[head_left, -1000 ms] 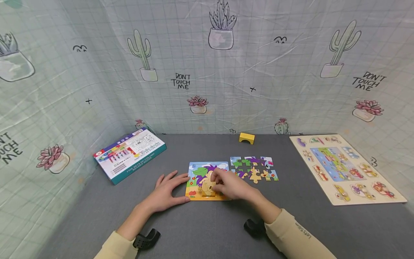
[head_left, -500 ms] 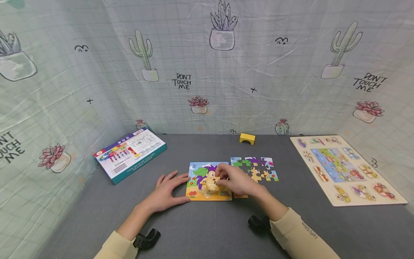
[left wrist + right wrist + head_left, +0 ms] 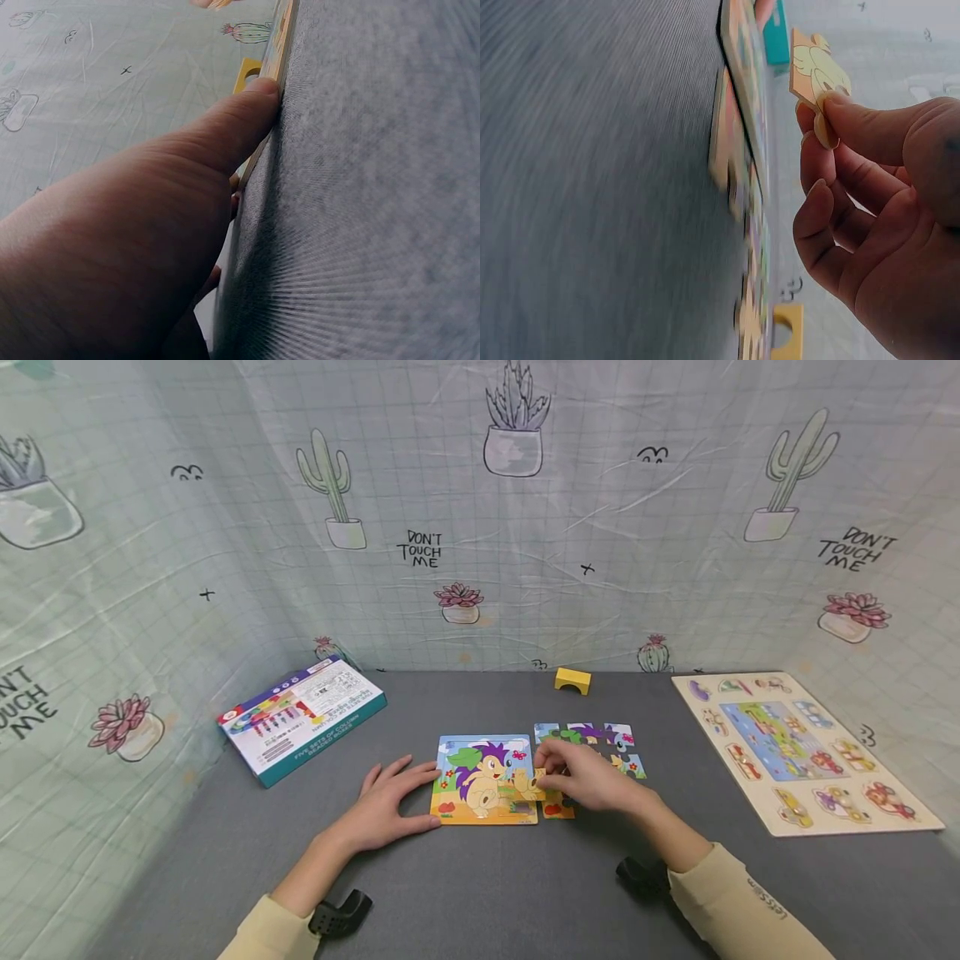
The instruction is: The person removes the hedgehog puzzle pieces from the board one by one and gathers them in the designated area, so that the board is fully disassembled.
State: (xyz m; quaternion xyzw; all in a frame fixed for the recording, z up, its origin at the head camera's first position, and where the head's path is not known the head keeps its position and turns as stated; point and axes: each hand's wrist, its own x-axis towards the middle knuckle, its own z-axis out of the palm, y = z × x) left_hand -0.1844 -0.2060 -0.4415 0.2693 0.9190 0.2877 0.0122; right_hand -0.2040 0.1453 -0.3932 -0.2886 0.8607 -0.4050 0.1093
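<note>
A jigsaw board with a purple-spined hedgehog picture lies flat in the middle of the table. My left hand rests beside it, fingers spread, with thumb and fingertips at its left edge. Between thumb and fingers, my right hand pinches a cream-and-orange puzzle piece, raised over the board's right edge. Several loose puzzle pieces lie to the right of the board, partly hidden behind the right hand. One orange piece with a red shape sits against the board's lower right side.
A teal and white box lies at the left back. At the back stands a yellow arch block. A large wooden peg-style puzzle with vehicle pictures lies on the right. Patterned cloth hangs behind and at the sides.
My right hand has moved rightward from over the hedgehog's belly to the board's right edge, carrying the puzzle piece and uncovering the picture. The left hand has stayed in place.
</note>
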